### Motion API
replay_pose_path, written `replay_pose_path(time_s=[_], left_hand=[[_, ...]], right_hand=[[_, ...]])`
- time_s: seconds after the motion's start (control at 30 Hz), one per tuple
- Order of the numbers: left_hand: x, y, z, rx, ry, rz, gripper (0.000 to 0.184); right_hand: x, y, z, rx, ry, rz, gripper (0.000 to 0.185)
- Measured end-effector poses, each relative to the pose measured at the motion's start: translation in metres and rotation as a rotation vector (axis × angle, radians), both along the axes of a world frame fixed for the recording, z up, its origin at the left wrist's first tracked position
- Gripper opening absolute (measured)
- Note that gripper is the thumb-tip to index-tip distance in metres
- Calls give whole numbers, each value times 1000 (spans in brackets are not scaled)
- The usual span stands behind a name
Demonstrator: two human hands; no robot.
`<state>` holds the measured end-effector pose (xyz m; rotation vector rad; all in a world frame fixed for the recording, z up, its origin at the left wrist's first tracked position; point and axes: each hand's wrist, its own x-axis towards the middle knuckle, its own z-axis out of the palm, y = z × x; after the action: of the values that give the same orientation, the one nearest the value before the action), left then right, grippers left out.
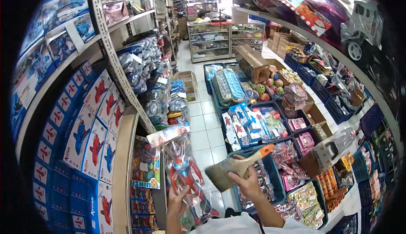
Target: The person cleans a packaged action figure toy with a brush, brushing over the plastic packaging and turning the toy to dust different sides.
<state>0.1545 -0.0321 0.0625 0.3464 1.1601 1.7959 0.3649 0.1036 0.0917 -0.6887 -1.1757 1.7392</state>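
Left hand [178,194]: fingers closed on the lower part of a bagged action figure [184,172] — red and blue, upright in clear plastic beneath a printed header card [168,136]. Right hand [244,181]: fingers wrapped round the handle of a wide brush [232,166], its orange tip [266,150] pointing up and right, bristles towards the figure but apart from it. Boxed toy aircraft [96,143] line the shelf at left; crates of packaged toys [253,126] stand on the tiled floor [206,122].

Left hand [179,197] on bagged red-blue figure [185,171]; right fingers [237,179] grip 1 wide brush [230,168].
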Motion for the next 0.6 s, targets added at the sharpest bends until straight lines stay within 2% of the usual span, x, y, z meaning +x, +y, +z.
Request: replay_pose_path(time_s=[0.03,0.13,0.17,0.2,0.27,0.37,0.47,0.53,0.6], left_hand=[[4,2,-11,-2,14,-38,50],[42,6,18,-35,23,-25,50],[58,11,29,113,-22,-65,53],[50,1,-4,-22,-5,-144,74],[66,3,-4,-29,-44,-223,68],[85,4,-24,-86,-45,-271,64],[110,12,-19,-44,-41,-323,62],[115,17,-27,-29,-102,-404,65],[123,21,-32,-83,-25,-464,83]], right_hand=[[14,-7,7,-17,-53,48,55],[31,-21,8,-8,-43,-4,51],[41,-24,14,-31,-140,1,50],[47,-26,7,-25,-129,-35,45],[60,-31,7,116,-164,-73,38],[75,-44,-9,141,-49,-75,37],[104,-64,-14,149,-153,-29,38],[118,-70,-19,177,-216,-39,38],[131,-77,-30,91,-233,-86,36]])
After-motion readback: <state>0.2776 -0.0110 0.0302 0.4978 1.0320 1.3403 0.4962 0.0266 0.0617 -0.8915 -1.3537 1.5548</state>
